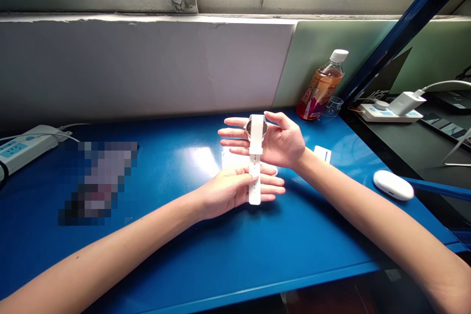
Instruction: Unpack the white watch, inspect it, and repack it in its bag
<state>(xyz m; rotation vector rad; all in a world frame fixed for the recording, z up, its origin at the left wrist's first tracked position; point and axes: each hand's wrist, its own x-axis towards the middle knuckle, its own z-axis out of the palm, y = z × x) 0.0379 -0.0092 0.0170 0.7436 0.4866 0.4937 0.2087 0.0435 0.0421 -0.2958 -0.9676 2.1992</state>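
Observation:
A white smartwatch (pixel 255 154) with a round face and a white strap hangs upright between my two hands above the blue table (pixel 206 255). My right hand (pixel 274 141) is open, palm facing left, fingers stretched out, and the watch face rests against its fingers. My left hand (pixel 235 190) lies below it with fingers straight, its thumb pressing the lower strap against them. A white flat object on the table is partly hidden behind the hands.
A bottle of reddish drink (pixel 321 87) and a small clear cup (pixel 334 106) stand at the back right. A white card (pixel 323 153) and white oval case (pixel 393 185) lie right. Power strips sit far left (pixel 22 147) and right (pixel 390 114). A blurred patch (pixel 99 181) lies left.

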